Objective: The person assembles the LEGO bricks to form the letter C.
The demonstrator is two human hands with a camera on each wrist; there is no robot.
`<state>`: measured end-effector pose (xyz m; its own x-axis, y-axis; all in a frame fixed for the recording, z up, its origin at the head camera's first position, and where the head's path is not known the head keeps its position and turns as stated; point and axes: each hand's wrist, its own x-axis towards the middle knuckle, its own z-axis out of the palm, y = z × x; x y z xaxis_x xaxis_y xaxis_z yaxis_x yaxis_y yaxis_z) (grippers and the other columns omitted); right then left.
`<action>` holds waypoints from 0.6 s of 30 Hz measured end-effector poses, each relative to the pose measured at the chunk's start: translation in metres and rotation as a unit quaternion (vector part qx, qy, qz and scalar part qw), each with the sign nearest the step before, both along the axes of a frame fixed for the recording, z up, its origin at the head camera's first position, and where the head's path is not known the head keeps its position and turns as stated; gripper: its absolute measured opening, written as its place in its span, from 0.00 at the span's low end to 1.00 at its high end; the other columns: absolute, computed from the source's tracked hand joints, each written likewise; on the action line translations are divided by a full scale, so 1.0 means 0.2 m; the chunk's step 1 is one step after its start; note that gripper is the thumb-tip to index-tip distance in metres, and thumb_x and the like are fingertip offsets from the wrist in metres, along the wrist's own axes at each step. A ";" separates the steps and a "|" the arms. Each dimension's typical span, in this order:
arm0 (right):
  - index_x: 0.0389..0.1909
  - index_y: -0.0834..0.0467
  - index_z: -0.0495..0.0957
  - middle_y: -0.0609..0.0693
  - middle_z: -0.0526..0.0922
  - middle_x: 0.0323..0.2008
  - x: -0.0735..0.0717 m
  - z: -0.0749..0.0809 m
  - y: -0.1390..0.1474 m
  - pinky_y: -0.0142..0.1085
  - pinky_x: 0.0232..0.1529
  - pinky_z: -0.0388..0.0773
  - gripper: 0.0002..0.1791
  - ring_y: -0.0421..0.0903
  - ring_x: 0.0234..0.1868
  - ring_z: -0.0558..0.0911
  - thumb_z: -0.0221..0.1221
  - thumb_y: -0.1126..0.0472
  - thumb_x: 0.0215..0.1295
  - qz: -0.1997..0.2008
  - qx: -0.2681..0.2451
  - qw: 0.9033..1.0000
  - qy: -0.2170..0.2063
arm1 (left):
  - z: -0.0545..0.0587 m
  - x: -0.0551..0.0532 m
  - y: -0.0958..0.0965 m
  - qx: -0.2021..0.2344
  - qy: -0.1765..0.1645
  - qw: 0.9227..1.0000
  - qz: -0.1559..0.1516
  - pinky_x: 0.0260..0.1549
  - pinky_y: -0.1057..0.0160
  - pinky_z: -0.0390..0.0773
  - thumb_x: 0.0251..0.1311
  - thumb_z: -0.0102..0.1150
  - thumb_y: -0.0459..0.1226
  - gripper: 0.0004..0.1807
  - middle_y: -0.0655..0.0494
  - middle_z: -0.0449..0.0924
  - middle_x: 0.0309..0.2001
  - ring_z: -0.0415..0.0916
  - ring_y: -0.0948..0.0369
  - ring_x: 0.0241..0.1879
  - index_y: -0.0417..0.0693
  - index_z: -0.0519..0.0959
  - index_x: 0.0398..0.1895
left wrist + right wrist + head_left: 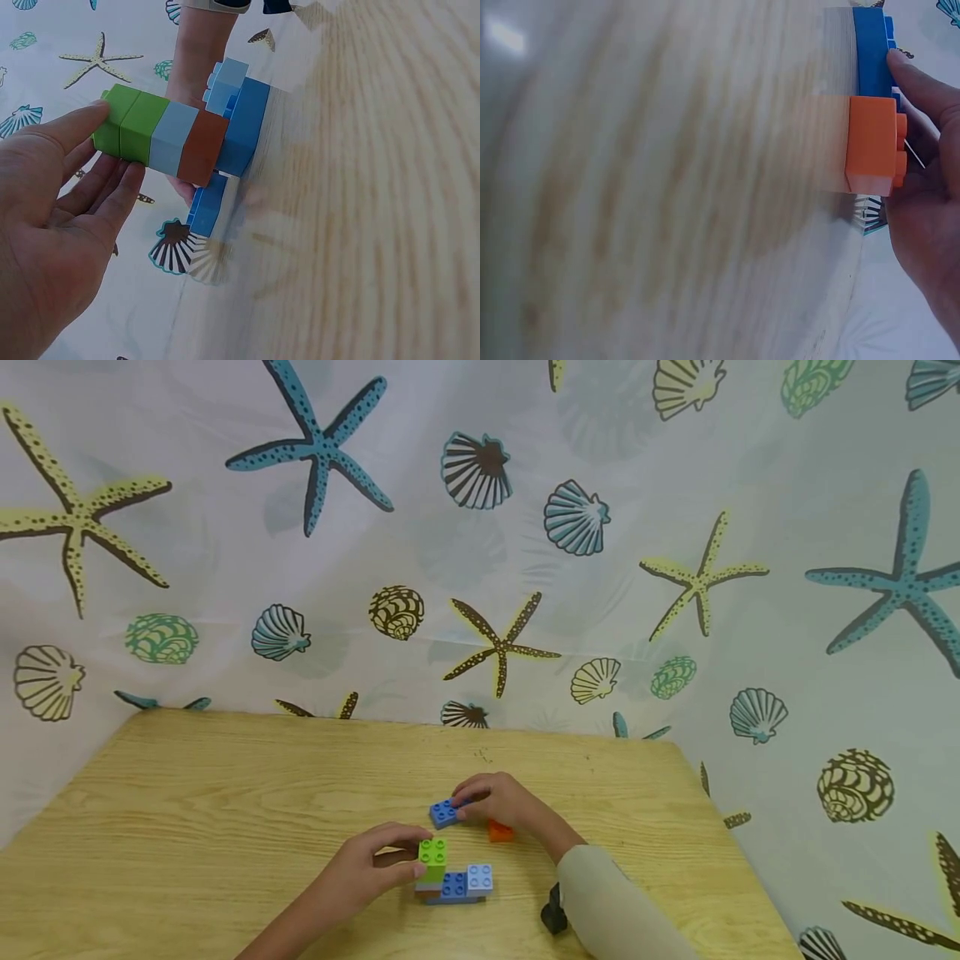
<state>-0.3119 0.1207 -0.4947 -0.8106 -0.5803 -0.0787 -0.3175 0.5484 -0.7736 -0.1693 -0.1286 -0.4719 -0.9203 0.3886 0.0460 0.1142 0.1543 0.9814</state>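
My left hand [378, 858] pinches the green bricks [432, 858] at the top of a small tower between thumb and fingers. Below the green, the left wrist view shows a light blue brick [174, 139] and a brown brick [202, 148]. The tower stands on one end of a long blue brick [246, 124]; another light blue brick [480, 878] sits on its other end. Farther back, my right hand [498, 797] grips a separate blue brick [444, 813] lying on the table. An orange brick [871, 142] lies beside that brick, partly under the right hand.
The wooden table [225, 793] reaches back to a hanging cloth [420, 552] printed with starfish and shells. A small black object [553, 914] is on the table beside the right sleeve [618, 902], partly covered by it.
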 end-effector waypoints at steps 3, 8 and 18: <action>0.41 0.45 0.89 0.40 0.85 0.51 0.00 -0.01 0.00 0.41 0.62 0.78 0.06 0.40 0.53 0.80 0.69 0.56 0.65 -0.007 -0.002 1.000 -0.005 | 0.00 0.00 0.00 0.000 -0.001 1.000 -0.001 0.58 0.66 0.80 0.63 0.68 0.45 0.28 0.44 0.76 0.60 0.75 0.46 0.63 0.39 0.77 0.62; 0.40 0.45 0.87 0.39 0.85 0.47 0.00 -0.01 -0.01 0.39 0.58 0.78 0.07 0.38 0.47 0.79 0.70 0.59 0.62 -0.009 0.006 1.000 -0.002 | 0.00 0.00 0.00 -0.002 -0.004 1.000 0.002 0.58 0.66 0.80 0.63 0.68 0.45 0.28 0.45 0.76 0.60 0.75 0.46 0.63 0.40 0.77 0.63; 0.41 0.44 0.86 0.39 0.84 0.46 0.00 -0.01 -0.01 0.37 0.57 0.79 0.07 0.38 0.46 0.79 0.70 0.59 0.63 -0.014 0.008 1.000 0.014 | 0.01 0.00 0.01 -0.004 -0.009 1.000 0.006 0.58 0.66 0.80 0.63 0.68 0.45 0.27 0.46 0.76 0.60 0.75 0.47 0.63 0.41 0.77 0.62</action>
